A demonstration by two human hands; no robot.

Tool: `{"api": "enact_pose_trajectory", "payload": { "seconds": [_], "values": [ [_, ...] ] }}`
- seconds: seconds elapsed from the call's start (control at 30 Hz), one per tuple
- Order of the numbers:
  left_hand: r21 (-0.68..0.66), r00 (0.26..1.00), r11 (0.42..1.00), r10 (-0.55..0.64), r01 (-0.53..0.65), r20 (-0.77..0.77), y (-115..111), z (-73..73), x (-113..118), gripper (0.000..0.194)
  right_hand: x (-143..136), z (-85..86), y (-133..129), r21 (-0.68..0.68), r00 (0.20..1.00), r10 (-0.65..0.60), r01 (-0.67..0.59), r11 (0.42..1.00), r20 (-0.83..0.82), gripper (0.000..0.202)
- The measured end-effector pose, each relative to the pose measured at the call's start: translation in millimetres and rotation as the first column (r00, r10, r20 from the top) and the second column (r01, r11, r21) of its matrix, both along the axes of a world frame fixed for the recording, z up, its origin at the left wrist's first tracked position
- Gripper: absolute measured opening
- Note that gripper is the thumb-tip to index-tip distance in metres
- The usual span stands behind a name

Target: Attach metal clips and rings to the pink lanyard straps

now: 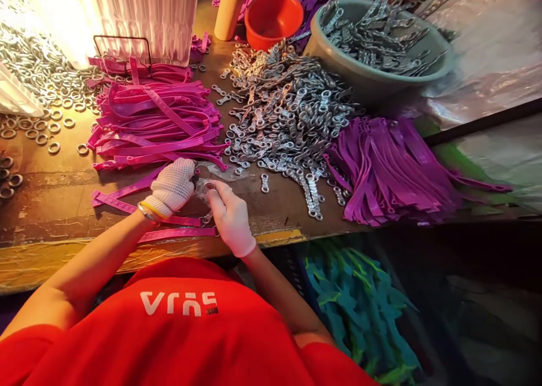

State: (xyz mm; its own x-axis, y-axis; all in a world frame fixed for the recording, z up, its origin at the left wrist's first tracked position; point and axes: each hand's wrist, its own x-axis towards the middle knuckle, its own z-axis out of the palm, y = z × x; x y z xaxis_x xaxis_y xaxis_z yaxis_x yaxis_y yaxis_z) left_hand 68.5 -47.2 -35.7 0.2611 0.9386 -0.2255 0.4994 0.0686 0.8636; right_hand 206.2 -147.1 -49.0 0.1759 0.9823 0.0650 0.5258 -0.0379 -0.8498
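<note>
Red shirt (178, 324), both hands (203, 197) pinching a metal link (206, 188) near table edge (279, 237), pink straps (156, 121) behind

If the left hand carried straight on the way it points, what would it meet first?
The left hand points up and right, toward the right hand; beyond their small metal part, probably the heap of metal links. Depth is unclear.

A round orange plastic bowl (273, 14) sits just left of a big grey bowl (372, 78) full of metal links.
</note>
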Motion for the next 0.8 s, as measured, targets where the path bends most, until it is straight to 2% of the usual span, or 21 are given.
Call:
{"api": "enact_pose_trajectory", "payload": {
  "seconds": [0.07, 0.13, 0.2, 0.27, 0.33, 0.4, 0.5, 0.63, 0.73, 0.8],
  "values": [
    [0.040, 0.997, 0.998, -0.036, 0.039, -0.074, 4, -8.3, 1, 0.015, 1, -3.0, 2, 0.029, 0.998, 0.044, -0.045, 0.999, 0.047, 0.034],
    [0.005, 0.993, 0.996, -0.088, 0.089, -0.081, 0, -9.7, -8, 0.015, 2, -5.3, 3, 0.070, 0.987, 0.099, -0.108, 0.992, 0.127, 0.033],
    [-0.085, 0.989, 0.987, -0.142, 0.140, -0.029, -10, -4.6, -25, 0.015, 1, -5.6, 4, 0.093, 0.963, 0.167, -0.190, 0.977, 0.214, 0.032],
    [-0.236, 0.983, 0.955, -0.160, 0.178, 0.092, -21, 2.8, -45, 0.025, -2, -2.9, 5, 0.070, 0.928, 0.237, -0.267, 0.961, 0.288, 0.031],
    [-0.389, 0.967, 0.900, -0.111, 0.196, 0.231, -34, 8.6, -61, 0.034, -10, 2.3, 5, 0.004, 0.880, 0.298, -0.322, 0.947, 0.370, 0.029],
    [-0.458, 0.951, 0.871, -0.034, 0.179, 0.307, -45, 11.2, -69, 0.035, -19, 8.1, 3, -0.061, 0.815, 0.340, -0.354, 0.933, 0.470, 0.028],
    [-0.462, 0.954, 0.880, 0.031, 0.116, 0.298, -58, 12.0, -72, 0.035, -31, 15.1, 0, -0.119, 0.683, 0.373, -0.389, 0.913, 0.629, 0.028],
    [-0.424, 0.959, 0.902, 0.042, 0.085, 0.281, -67, 11.2, -71, 0.031, -35, 23.6, -3, -0.176, 0.504, 0.409, -0.446, 0.878, 0.760, 0.026],
    [-0.480, 0.920, 0.869, 0.086, 0.118, 0.382, -70, 7.1, -74, 0.028, -34, 32.6, -3, -0.213, 0.478, 0.450, -0.470, 0.857, 0.754, 0.023],
    [-0.575, 0.858, 0.805, 0.185, 0.147, 0.479, -70, 1.8, -77, 0.023, -34, 36.9, -2, -0.215, 0.512, 0.469, -0.479, 0.851, 0.719, 0.025]
  ]
}}
